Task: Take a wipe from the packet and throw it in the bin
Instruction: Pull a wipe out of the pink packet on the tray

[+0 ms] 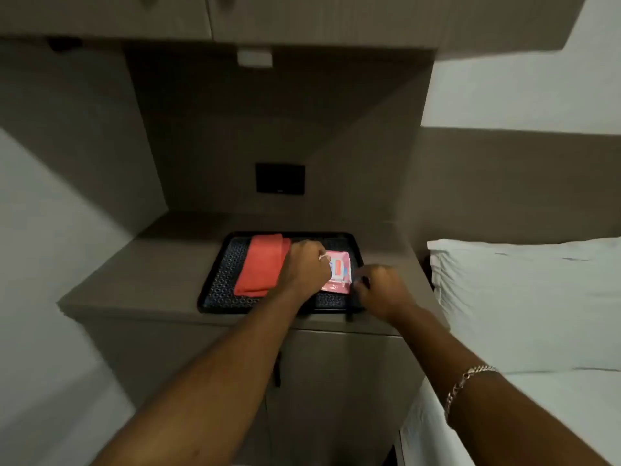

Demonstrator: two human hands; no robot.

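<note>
A pink packet of wipes (340, 270) lies flat on the right half of a black patterned tray (218, 284) on the bedside counter. My left hand (307, 269) rests over the packet's left side, its fingers pinched on something white at the packet's top, either the flap or a wipe. My right hand (379, 290) sits at the packet's lower right corner with fingers curled against its edge. What the fingers grip is partly hidden. No bin is in view.
A folded red cloth (262, 267) lies on the tray's left half. The grey counter (141, 280) has a cabinet below and cupboards overhead. A bed with a white pillow (524, 304) stands close on the right. A dark wall panel (280, 178) sits behind.
</note>
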